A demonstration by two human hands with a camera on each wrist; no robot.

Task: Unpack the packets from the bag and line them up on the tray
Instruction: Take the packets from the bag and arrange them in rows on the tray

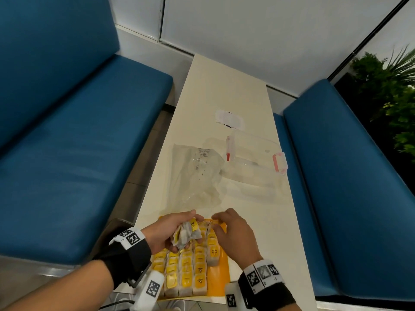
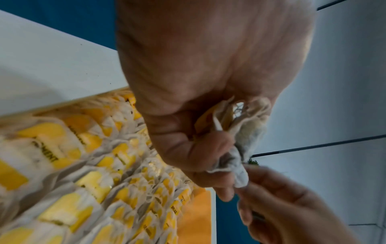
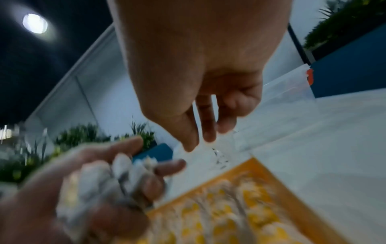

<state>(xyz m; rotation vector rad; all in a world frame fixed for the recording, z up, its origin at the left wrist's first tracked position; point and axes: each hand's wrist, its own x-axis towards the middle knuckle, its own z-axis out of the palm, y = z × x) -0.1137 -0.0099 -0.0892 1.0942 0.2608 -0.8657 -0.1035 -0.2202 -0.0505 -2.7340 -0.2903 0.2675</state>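
Packets (image 1: 190, 265) fill most of my tray (image 1: 221, 277) in rows; my left hand (image 1: 170, 230) clutches a last bunch (image 1: 187, 233), right hand (image 1: 233, 234) loose-fingered above; bag (image 1: 195, 173) lies emptied on the tabletop (image 1: 226, 86).

Dim, motion-blurred, edge-warped wrist views.

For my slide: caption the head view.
Left hand grips packets above the filled yellow tray; right hand alongside.

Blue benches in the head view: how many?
2. The left bench runs along the left side of the table, the right bench along its right. Any others would be out of frame.
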